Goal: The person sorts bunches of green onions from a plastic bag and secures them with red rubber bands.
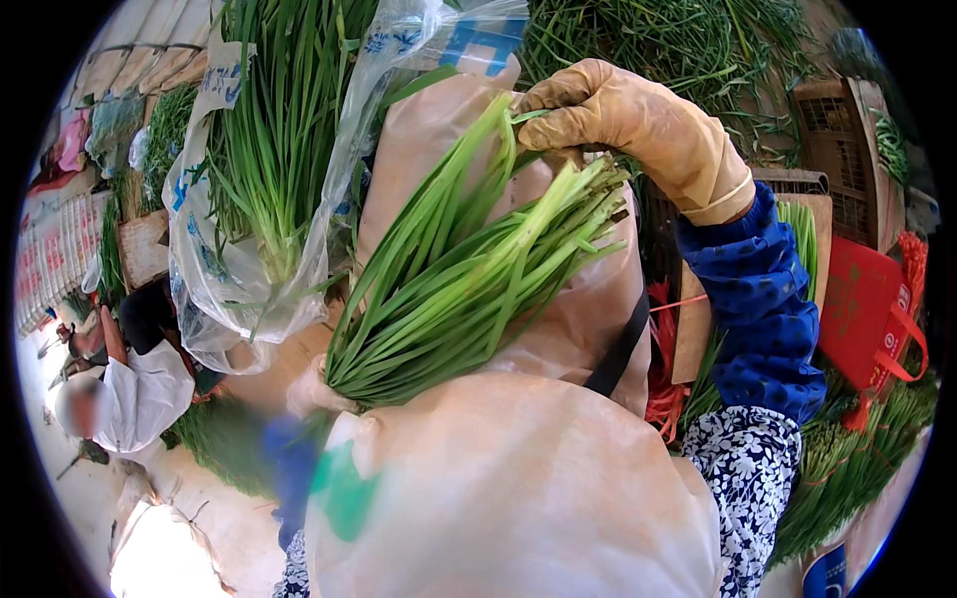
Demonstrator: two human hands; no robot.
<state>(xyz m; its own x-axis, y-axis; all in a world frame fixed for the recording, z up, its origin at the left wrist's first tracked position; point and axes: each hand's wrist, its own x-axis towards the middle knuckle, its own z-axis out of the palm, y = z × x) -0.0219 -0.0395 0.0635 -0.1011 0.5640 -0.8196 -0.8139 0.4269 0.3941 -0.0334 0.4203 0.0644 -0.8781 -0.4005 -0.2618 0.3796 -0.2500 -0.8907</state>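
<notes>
head view: green bunch (pixel 469 284) below right grip (pixel 613 115), pinched on strand (pixel 526 116); left grip (pixel 312 387) clasps leaf tips (pixel 349 387).

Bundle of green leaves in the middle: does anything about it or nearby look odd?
Somewhat: the bundle is splayed, with one tuft parted toward the right hand, and some stalk ends look brownish. That hand's gloved fingertips are darkly stained, and loose leaves lie tangled beyond.

Red bag (pixel 853 311), brown crate (pixel 835 140), co-worker (pixel 148 397)
</notes>
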